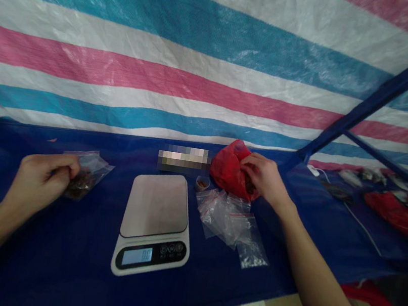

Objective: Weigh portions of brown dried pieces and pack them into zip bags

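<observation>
Nearest me, the front edge of the blue desk slants across the bottom of the frame, rising to the right. At lower centre sits a white kitchen scale with a pale, rounded-square plate; its display reads 0.0 and faces me, probably so I can read it without leaning.

Right of it, flat clear zip bags with red stripes lie overlapping in a loose fan, presumably within easy reach.

At middle left, my left hand is curled nearly into a fist, thumb and forefinger closed on the near side of a clear zip bag of dark bits, likely to steady it. The blue strip between this bag and the scale gives that hand room to move.

At centre right, my right hand is half open, fingers bent into the mouth of a crumpled red plastic bag; I can't tell whether they grip anything.

A small clear cup with brown contents stands tight between scale and red bag, leaving little slack there. Behind, a pixelated block sits near the far edge, before the striped plastic sheet.
</observation>
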The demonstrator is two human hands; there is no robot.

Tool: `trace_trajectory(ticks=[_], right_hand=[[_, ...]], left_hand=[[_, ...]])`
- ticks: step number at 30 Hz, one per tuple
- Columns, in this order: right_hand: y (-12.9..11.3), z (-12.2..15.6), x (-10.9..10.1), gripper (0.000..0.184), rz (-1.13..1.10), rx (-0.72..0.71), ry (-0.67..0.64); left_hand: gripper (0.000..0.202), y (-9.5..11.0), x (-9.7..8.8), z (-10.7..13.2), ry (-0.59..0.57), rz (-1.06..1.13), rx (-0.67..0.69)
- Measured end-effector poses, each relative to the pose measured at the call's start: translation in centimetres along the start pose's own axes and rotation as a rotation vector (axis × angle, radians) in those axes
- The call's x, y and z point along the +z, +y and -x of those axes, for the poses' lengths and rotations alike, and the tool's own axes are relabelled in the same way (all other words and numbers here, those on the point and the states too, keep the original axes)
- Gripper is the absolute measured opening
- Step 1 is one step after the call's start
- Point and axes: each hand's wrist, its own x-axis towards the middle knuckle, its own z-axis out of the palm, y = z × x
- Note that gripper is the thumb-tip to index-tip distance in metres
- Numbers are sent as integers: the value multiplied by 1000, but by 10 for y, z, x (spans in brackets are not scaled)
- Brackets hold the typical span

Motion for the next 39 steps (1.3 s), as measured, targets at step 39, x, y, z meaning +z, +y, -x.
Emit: trace_trajectory(ticks=[39], right_hand=[[14, 11, -13, 26, 6, 9, -467]], left_hand=[[26, 3, 3, -1, -28, 18, 1]])
